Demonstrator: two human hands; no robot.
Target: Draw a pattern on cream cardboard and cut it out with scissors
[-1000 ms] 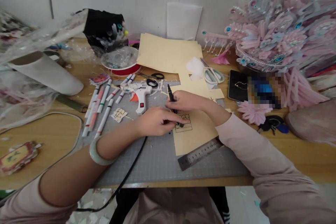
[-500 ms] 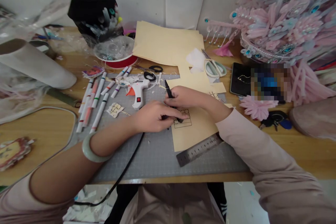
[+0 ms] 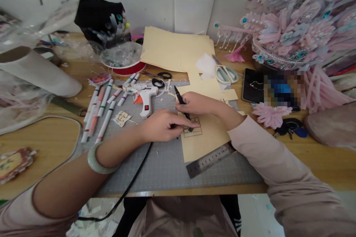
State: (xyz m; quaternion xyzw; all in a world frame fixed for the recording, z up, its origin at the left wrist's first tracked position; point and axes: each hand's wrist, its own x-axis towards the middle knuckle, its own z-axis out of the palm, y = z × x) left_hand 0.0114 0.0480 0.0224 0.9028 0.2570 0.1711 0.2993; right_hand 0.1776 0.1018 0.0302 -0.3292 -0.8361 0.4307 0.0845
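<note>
My right hand [image 3: 193,102] is closed around a black marker pen [image 3: 179,95], its upper end pointing up and away. The pen's lower part runs behind my left index finger, so its tip is hard to see. My left hand [image 3: 164,125] reaches in from the left with its index finger stretched over the drawing and its other fingers partly curled. Beneath both hands lies a tan sheet of card [image 3: 207,144] with a black outline drawing [image 3: 196,132] of rounded shapes above a rectangle. A metal ruler [image 3: 210,160] rests across the card's near edge.
On the grey cutting mat [image 3: 164,166] lie a white glue gun [image 3: 147,100], several markers [image 3: 105,122] and a cut-out drawing [image 3: 122,118]. Black-handled scissors [image 3: 161,79], pale green scissors [image 3: 226,75] and stacked card [image 3: 172,50] sit behind. A phone [image 3: 251,86] and pink ornaments [image 3: 300,33] stand right.
The camera view has shifted slightly, so the scene sits a little lower. Both hands stay over the drawing, and the pen remains in my right hand.
</note>
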